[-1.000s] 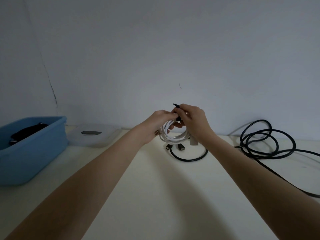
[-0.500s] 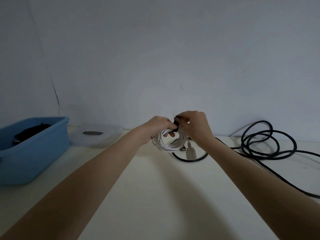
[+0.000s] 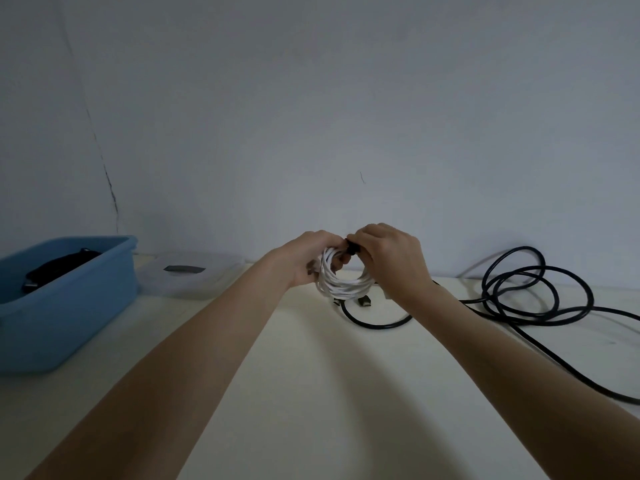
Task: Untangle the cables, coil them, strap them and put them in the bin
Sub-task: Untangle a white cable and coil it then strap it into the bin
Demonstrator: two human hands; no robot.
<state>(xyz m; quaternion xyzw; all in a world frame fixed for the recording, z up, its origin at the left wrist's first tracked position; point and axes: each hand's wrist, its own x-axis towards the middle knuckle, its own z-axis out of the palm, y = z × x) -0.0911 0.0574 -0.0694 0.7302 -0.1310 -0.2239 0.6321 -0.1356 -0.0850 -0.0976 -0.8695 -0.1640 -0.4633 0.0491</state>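
Holding white coil (image 3: 341,284) above table (image 3: 311,393) | left hand (image 3: 306,259) curled round coil | right hand (image 3: 389,258) pinching black strap (image 3: 351,247) | black cable (image 3: 533,296) right | bin (image 3: 65,306) left

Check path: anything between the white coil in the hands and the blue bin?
Nothing visible blocks it. The white coil is held above the table by the left hand and right hand. The blue bin sits open to the left; the clear lid lies behind that line, by the wall.
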